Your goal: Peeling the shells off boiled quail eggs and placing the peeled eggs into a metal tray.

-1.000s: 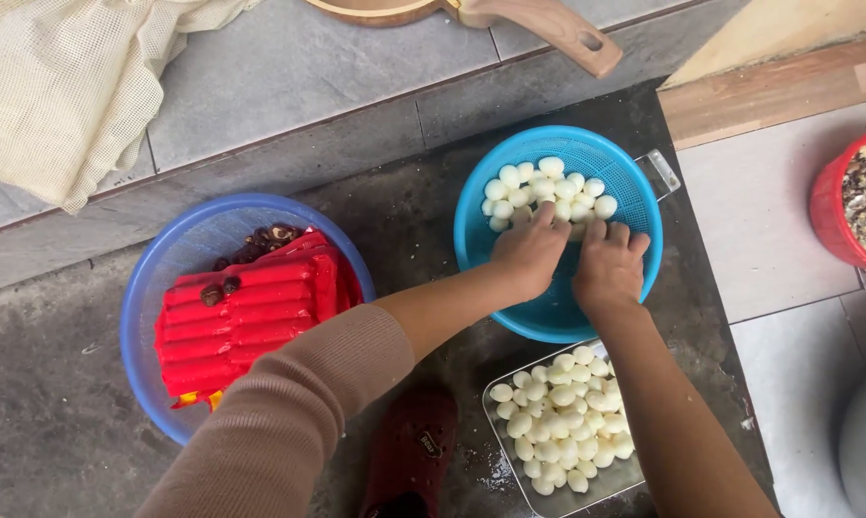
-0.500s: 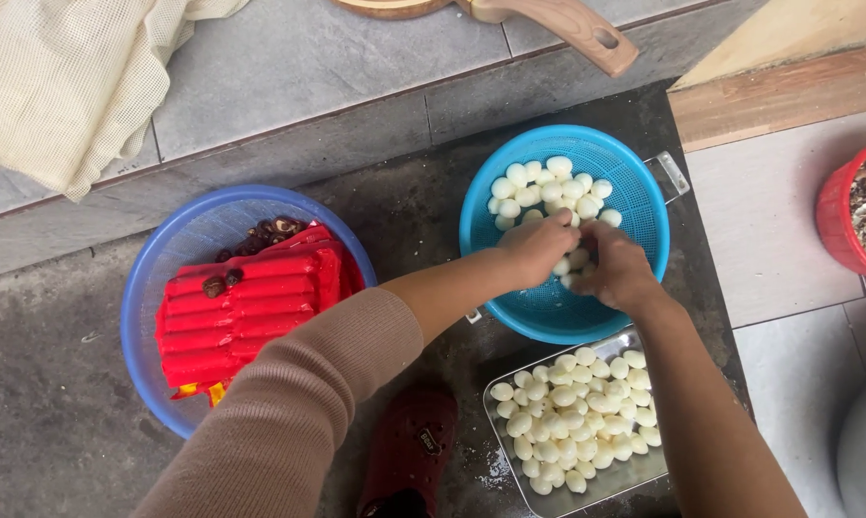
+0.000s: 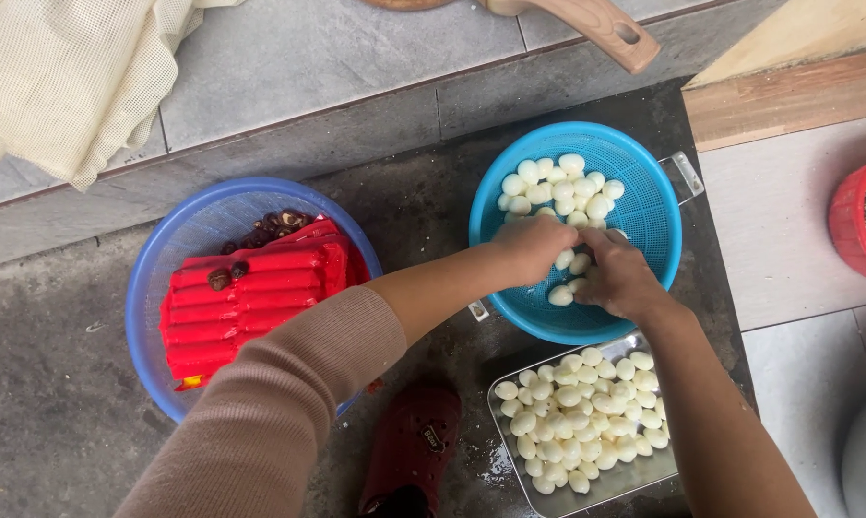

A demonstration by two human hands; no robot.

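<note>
White peeled cloves (image 3: 565,261) now between left hand (image 3: 533,245) and right hand (image 3: 623,276), grips curled on them, lower in the blue colander (image 3: 644,206).

pale cream cloves (image 3: 557,192) in a bright blue colander (image 3: 649,206); red ribbed tray (image 3: 250,297) in a darker blue basin (image 3: 178,235); tan sleeve (image 3: 270,422).
</note>
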